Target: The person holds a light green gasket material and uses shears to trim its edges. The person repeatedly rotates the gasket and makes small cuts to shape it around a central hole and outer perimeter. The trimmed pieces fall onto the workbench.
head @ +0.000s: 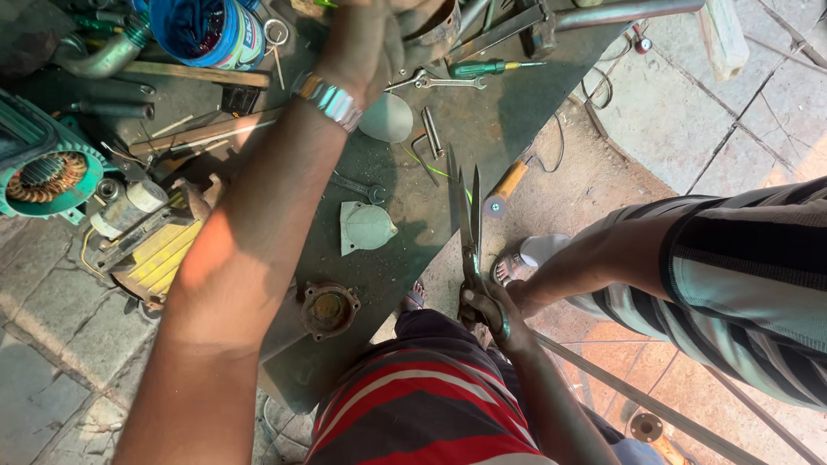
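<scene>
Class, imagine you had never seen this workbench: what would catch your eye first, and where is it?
Most striking are the long metal shears, held upright by the right hand at lower centre. Next, the left hand, with a silver wristwatch, reaching to the bench's far edge, and the teal motor with copper windings at far left.
</scene>
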A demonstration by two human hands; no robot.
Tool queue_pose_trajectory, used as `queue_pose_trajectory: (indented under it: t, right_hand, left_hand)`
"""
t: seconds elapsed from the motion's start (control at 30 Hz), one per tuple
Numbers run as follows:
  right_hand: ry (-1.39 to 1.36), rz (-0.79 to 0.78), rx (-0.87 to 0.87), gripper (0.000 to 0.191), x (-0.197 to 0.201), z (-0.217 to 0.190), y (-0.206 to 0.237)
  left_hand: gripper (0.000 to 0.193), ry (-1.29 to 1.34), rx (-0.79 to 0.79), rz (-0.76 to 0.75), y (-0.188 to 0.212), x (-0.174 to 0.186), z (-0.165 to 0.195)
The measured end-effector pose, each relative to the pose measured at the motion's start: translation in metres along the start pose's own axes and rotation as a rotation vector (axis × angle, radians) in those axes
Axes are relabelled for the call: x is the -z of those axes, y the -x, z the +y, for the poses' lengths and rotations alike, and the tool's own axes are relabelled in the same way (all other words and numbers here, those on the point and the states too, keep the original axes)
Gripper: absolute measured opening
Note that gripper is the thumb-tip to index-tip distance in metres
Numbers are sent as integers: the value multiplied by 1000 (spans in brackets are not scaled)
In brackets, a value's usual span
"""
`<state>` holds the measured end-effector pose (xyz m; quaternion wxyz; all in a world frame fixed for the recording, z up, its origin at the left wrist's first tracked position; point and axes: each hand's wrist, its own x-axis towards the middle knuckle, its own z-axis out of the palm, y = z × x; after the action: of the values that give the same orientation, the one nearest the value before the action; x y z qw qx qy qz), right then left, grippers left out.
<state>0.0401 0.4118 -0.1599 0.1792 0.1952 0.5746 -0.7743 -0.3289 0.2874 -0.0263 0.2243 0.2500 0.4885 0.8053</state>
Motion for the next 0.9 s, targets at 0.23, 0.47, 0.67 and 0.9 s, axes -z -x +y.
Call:
queue_pose_trajectory:
  t: [0.23, 0.47, 0.67, 0.9]
  right_hand:
    - [30, 21, 100, 33, 3, 16, 5]
    - [151, 46, 42, 33, 7, 16, -4]
    - [212, 14, 56, 28, -3, 10, -9]
    - [763, 315, 19, 28, -30, -23, -14]
  left_hand:
    - [40, -1187, -55, -328, 68, -2, -27]
    - [53, -1658, 345, -765, 153, 3, -39]
    - [40, -1690, 212, -754, 158, 9, -46]
    - [11, -1350, 252, -472, 171, 13, 8]
